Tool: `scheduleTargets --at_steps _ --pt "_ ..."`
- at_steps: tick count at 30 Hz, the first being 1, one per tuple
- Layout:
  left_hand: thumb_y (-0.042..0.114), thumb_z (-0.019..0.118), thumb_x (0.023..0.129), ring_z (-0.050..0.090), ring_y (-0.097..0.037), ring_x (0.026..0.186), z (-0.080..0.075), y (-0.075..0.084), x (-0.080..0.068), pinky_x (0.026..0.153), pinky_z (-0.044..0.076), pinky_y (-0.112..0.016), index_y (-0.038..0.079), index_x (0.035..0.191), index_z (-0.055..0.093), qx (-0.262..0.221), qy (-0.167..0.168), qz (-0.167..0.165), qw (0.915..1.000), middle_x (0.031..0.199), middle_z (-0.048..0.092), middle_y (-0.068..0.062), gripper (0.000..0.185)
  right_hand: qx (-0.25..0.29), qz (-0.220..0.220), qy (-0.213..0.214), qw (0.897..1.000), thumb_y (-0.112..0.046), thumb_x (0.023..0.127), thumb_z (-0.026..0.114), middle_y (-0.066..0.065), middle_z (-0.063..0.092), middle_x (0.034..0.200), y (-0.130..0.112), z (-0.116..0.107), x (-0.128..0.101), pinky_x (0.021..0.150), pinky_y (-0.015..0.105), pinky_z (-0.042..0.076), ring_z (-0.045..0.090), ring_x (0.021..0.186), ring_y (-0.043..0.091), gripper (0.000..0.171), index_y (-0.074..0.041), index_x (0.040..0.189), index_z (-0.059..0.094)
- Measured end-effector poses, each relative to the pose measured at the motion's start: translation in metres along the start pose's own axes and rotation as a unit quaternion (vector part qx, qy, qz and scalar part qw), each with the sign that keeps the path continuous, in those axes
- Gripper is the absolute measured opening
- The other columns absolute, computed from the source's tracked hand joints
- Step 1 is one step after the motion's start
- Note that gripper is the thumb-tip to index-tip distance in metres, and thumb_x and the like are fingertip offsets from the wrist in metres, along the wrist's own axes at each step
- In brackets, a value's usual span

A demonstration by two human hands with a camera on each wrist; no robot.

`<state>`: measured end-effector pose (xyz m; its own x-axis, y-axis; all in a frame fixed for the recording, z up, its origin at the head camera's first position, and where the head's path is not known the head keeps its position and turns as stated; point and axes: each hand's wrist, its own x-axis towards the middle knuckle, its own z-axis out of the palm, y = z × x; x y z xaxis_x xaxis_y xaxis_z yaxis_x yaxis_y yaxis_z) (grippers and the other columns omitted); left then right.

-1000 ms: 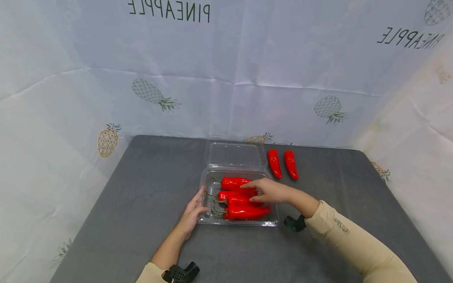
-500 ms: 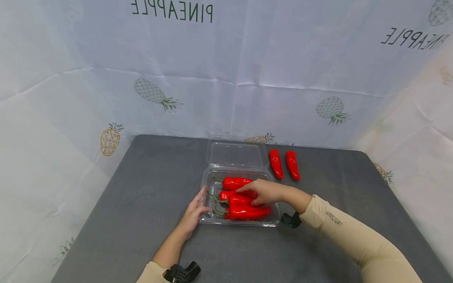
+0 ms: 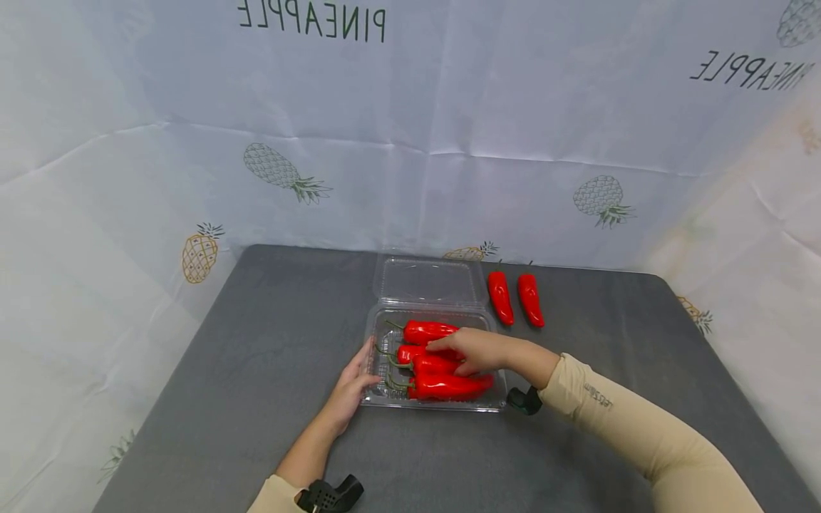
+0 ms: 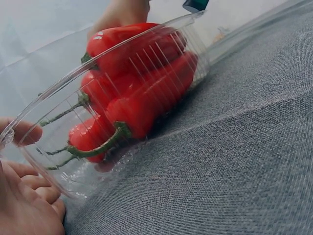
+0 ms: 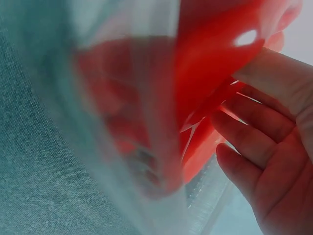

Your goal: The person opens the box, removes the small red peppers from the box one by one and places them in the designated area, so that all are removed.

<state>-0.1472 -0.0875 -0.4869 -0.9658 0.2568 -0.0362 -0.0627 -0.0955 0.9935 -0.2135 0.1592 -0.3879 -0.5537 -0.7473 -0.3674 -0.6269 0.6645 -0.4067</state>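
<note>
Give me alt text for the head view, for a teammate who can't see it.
A person's right hand holds a red pepper, one of at least four in an open clear plastic clamshell container; the left hand grips the container's left edge. Two more red peppers lie on the gray table beside the lid, before a pineapple-print cloth.

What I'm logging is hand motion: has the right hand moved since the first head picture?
Yes: the right hand has shifted slightly left, judged against the table in that view.
</note>
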Motion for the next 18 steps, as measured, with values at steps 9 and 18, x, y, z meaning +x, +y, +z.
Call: scheduleTargets --at_steps 9,18 --pt "-0.002 0.046 0.081 -0.001 -0.034 0.143 -0.0002 -0.0007 -0.0010 0.096 0.018 0.001 -0.004 0.147 0.013 -0.005 -0.006 0.018 0.9998 0.156 0.007 -0.020 0.075 -0.018 0.005 -0.023 1.000 -0.003 0.078 0.069 0.005 0.055 0.132 -0.0027 -0.0011 0.0028 0.095 0.033 0.047 0.053 0.111 0.017 0.061 -0.007 0.135 0.048" --pt "-0.002 0.045 0.081 0.000 -0.029 0.145 -0.0007 -0.0023 0.0003 0.095 0.018 0.003 -0.002 0.148 0.012 -0.002 -0.006 0.005 1.0000 0.157 0.006 -0.017 0.075 -0.027 -0.004 -0.011 1.000 -0.004 0.077 0.069 0.006 0.056 0.129 0.0002 0.0031 0.0032 0.093 0.034 0.048 0.054 0.108 0.018 0.064 -0.006 0.136 0.046"
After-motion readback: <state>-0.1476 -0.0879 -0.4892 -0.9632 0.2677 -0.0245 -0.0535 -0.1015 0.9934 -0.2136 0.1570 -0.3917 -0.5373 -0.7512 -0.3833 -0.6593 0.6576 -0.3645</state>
